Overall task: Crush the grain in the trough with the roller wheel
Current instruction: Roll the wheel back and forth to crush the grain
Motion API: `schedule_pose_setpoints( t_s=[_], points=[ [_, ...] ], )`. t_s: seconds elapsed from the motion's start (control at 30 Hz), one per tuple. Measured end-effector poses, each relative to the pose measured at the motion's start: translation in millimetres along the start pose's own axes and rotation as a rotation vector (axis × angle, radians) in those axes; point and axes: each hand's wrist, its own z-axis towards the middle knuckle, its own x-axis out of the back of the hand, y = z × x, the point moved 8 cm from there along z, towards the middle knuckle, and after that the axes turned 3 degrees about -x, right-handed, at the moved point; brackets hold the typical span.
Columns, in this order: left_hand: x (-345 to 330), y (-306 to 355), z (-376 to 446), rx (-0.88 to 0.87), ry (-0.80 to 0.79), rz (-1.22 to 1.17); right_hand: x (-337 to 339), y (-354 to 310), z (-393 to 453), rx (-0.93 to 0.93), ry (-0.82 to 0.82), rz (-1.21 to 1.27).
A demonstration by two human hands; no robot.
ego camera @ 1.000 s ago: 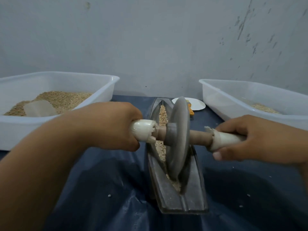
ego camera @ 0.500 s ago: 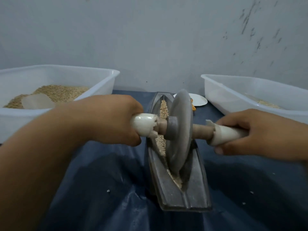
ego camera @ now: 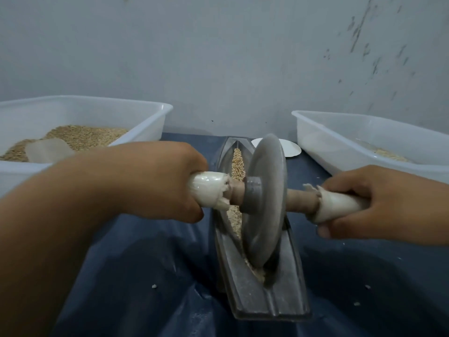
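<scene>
Left hand [ego camera: 155, 183] and right hand [ego camera: 379, 205] grip the roller wheel [ego camera: 266, 203] standing in the grain-filled trough [ego camera: 267, 297].

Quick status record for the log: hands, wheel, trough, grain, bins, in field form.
left hand: grips the white-wrapped left end of the axle
right hand: grips the white-wrapped right end
roller wheel: upright on its edge in the trough groove, toward the near end
trough: long metal boat shape on the dark blue sheet, running away from the camera
grain: whole kernels in the far groove, paler crushed bits by the wheel
left bin: large heap of grain, translucent scoop
right bin: thin layer of grain
</scene>
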Motion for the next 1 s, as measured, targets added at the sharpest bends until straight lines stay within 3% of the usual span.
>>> schedule_pose_setpoints(
  t_s=[0.23, 0.4, 0.5, 0.67, 0.73, 0.93, 1.0],
  points=[
    [-2, -4, 15, 0.069, 0.211, 0.140, -2, -6, 22, 0.005, 0.257, 0.008],
    [0, -5, 2, 0.024, 0.028, 0.033, 0, -3, 2, 0.006, 0.023, 0.043],
    [4, -1, -1, -0.008, 0.063, 0.060, -4, -3, -2, 0.011, -0.049, 0.053],
    [-2, -5, 15, 0.052, 0.188, 0.116, 0, -2, 23, -0.011, 0.285, -0.014],
    [-4, -7, 16, 0.055, 0.186, 0.105, -1, -6, 25, 0.008, 0.327, -0.022],
    [2, 1, -1, -0.021, 0.047, 0.031, -4, -2, 1, 0.007, 0.000, 0.012],
    [2, 2, -3, -0.022, 0.025, 0.020, -3, -2, -1, 0.008, -0.019, 0.024]
  ],
)
